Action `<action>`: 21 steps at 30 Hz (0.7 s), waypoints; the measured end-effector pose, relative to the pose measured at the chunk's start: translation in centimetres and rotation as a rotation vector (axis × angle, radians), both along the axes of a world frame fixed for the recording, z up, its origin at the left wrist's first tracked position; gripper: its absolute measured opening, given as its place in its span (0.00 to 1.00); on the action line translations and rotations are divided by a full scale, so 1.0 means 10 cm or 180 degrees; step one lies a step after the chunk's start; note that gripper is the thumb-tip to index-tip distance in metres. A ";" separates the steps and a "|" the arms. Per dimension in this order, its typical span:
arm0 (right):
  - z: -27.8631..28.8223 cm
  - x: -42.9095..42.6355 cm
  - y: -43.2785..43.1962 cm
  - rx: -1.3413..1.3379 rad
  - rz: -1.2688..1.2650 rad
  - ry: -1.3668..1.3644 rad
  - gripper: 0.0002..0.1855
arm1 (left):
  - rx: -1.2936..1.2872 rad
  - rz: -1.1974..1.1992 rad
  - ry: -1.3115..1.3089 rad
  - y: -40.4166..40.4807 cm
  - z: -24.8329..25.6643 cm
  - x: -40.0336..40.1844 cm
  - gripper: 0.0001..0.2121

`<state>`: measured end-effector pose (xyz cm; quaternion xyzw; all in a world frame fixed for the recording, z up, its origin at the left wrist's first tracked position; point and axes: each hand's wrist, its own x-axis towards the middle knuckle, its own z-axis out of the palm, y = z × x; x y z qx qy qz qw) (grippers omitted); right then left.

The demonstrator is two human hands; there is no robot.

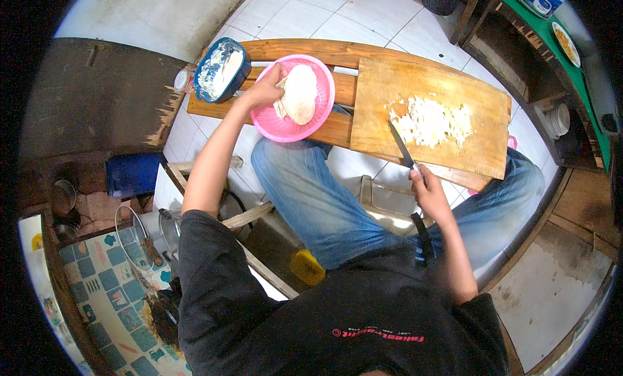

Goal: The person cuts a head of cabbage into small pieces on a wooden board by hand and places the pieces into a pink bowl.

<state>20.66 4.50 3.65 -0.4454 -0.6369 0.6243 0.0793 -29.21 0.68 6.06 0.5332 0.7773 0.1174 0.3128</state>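
My left hand [266, 88] reaches into a pink plastic colander [323, 119], its fingers closed on the edge of a pale, lobed piece of food [301, 91]. Whether that is a mushroom or something else I cannot tell. In my right hand [430, 191] is a kitchen knife [402, 143], held by its handle. Its blade tip points away from me, at the left edge of a heap of chopped whitish pieces [433, 120]. The heap lies on a wooden cutting board [377, 86], which rests across the right part of a slatted wooden bench [292, 46].
A blue plastic tub [237, 79] of white powder stands at the bench's left end, beside a white-lidded jar [181, 80]. Below the bench is a plastic stool [375, 193]. Right, a green-topped shelf [535, 30] bears a plate of food [566, 44]. A wire-rimmed pan lid or strainer [146, 244] lies lower left.
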 end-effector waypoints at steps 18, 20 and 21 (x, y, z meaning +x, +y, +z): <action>-0.01 0.05 -0.04 0.0802 0.0024 -0.0313 0.23 | -0.0350 0.0122 0.1608 0.06 0.14 0.22 0.19; 0.18 -0.07 -0.05 0.0747 0.0147 -0.0283 0.20 | -0.0347 0.0350 0.1662 -0.08 0.12 0.06 0.18; 0.21 -0.08 -0.03 0.0826 0.0262 -0.0321 0.19 | -0.0390 0.0468 0.1664 -0.07 0.09 0.02 0.18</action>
